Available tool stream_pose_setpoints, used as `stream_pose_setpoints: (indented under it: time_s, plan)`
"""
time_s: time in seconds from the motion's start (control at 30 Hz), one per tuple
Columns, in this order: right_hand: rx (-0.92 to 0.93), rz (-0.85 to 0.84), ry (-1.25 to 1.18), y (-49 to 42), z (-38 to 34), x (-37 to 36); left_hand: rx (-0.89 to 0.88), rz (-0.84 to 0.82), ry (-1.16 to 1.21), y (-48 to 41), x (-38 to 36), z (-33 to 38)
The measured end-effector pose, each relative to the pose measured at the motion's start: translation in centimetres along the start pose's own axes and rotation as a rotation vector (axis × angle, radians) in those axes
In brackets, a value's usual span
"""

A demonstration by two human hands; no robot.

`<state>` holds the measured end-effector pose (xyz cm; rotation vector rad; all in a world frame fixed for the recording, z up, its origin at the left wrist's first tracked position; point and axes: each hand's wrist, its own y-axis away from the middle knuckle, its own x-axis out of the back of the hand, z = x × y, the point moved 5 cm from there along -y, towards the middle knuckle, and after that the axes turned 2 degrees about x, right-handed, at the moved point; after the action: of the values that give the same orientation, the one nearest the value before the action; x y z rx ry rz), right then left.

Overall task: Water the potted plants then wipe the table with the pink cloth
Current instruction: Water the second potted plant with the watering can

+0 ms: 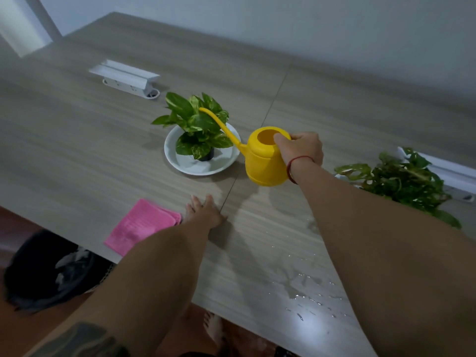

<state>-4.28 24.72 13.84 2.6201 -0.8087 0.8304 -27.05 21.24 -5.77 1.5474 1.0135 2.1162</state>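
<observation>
Yellow watering can [266,161] in right hand [300,148], spout up-left over potted plant [197,127]

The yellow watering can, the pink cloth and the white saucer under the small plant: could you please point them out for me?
yellow watering can [262,163]: head view, on the front of its body.
pink cloth [144,225]: head view, on the middle of its folded top.
white saucer [180,164]: head view, on its near-left rim.

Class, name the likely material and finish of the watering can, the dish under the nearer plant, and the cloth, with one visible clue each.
Watering can: likely plastic, uniform yellow, smooth moulded seam.
Dish: probably glazed ceramic, white and glossy; could be plastic.
Cloth: soft woven fabric, perhaps microfibre; matte pink, folded layers.
</observation>
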Motion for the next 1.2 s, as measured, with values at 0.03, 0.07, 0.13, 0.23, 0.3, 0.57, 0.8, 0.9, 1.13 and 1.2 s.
stream_pose_setpoints:
  time_s: [0.03, 0.07, 0.13, 0.23, 0.3, 0.57, 0.8, 0.9, 1.13, 1.2]
  plan:
    - [0.015, 0.000, 0.015, -0.1, -0.3, 0.2, 0.009, 0.002, 0.016, 0.0, -0.1, 0.1]
    - [0.029, 0.001, 0.031, -0.3, -0.7, 0.4, 0.018, 0.006, 0.030, 0.0, -0.1, 0.2]
    - [0.052, 0.014, 0.069, -0.7, -1.3, 0.8, 0.032, 0.018, 0.039, -0.1, -0.3, 0.4]
    - [0.085, 0.035, 0.130, -1.6, -2.6, 1.7, 0.043, 0.033, 0.012, -0.2, -0.6, 0.4]
    - [0.109, 0.039, 0.170, -2.2, -3.6, 2.3, 0.044, 0.088, 0.018, -0.1, -0.5, 0.4]
    - [0.222, 0.089, 0.322, -3.6, -7.2, 4.0, 0.052, 0.117, 0.041, -0.1, -0.1, 0.5]
    - [0.301, 0.075, 0.394, -3.6, -8.9, 4.3, 0.022, 0.049, -0.039, -0.1, -0.4, 0.6]
    - [0.309, 0.069, 0.400, -3.5, -9.3, 4.4, 0.019, 0.010, 0.024, 0.0, -0.5, 0.5]
    - [0.333, 0.090, 0.426, -3.3, -9.8, 4.3, -0.003, 0.009, 0.032, 0.7, -0.4, 0.3]
    - [0.341, 0.105, 0.428, -3.3, -10.2, 4.4, -0.006, 0.006, 0.033, 0.9, -0.2, 0.4]
